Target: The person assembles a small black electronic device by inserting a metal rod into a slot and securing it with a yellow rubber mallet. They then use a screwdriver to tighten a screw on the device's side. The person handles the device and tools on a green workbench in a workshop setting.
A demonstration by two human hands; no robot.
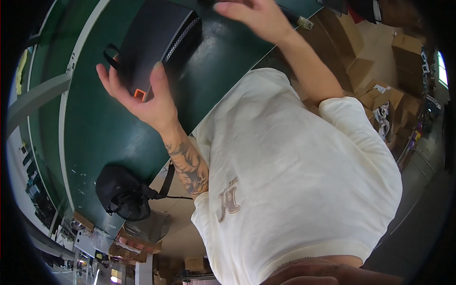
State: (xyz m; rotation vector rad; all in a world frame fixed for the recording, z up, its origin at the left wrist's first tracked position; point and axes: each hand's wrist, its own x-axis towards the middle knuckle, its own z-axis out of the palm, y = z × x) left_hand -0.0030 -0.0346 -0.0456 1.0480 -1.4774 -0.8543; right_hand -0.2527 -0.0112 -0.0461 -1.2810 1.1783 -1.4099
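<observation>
A black box-shaped case (156,35) with an orange square piece near its close end, a patterned light strip along its right side and a black strap loop (111,55) at its left lies on the green table. My left hand (142,97) spans the case's near end, thumb on the right edge and fingers round the left side. Beyond the case, my right hand (259,19) reaches in at the upper edge of the view. Its thumb points left, close to a dark thing cut off by the frame; most of its other fingers are out of sight.
A black bag (124,192) with a strap rests at the near left of the green table (90,128). A metal frame bar (38,99) runs along its left. Cardboard boxes (389,102) stand on the right; part of another person shows at the top right.
</observation>
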